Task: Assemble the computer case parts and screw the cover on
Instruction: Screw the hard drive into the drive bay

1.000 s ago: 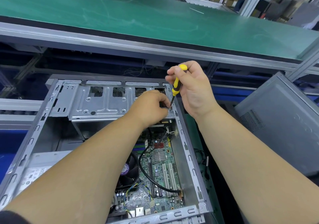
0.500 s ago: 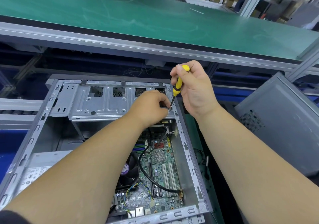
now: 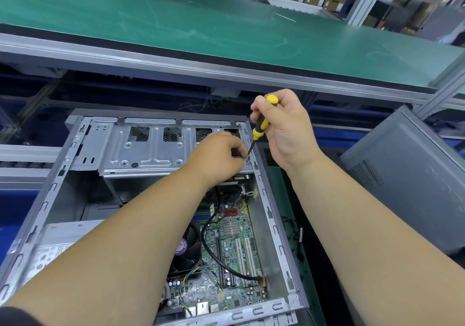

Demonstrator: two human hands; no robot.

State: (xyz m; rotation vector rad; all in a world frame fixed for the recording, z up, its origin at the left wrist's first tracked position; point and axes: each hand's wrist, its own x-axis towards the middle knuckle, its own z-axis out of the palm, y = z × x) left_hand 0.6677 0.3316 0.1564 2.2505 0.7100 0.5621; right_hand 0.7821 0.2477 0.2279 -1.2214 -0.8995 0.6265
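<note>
The open computer case (image 3: 156, 200) lies on its side in front of the person, below the green desk (image 3: 226, 24). At the far right corner of its metal drive bracket (image 3: 151, 154), the right hand (image 3: 284, 129) is clenched around a yellow-and-black screwdriver (image 3: 261, 124), tip down on a small screw (image 3: 246, 160). The left hand (image 3: 219, 157) pinches at that same spot, seemingly steadying the screw; what its fingertips hold is too small to tell.

The tool leans, so the tip could slip out of the screw head and drop the screw into the case, or the screw could cross-thread if it starts crooked. A loose screw on the circuit board (image 3: 234, 250) would be hard to fish out.

Inside the case sit the circuit board, a round fan (image 3: 186, 247), a black cable (image 3: 216, 257) and a grey power box (image 3: 57, 245). The grey cover (image 3: 407, 182) leans just to the right, not yet fitted.
</note>
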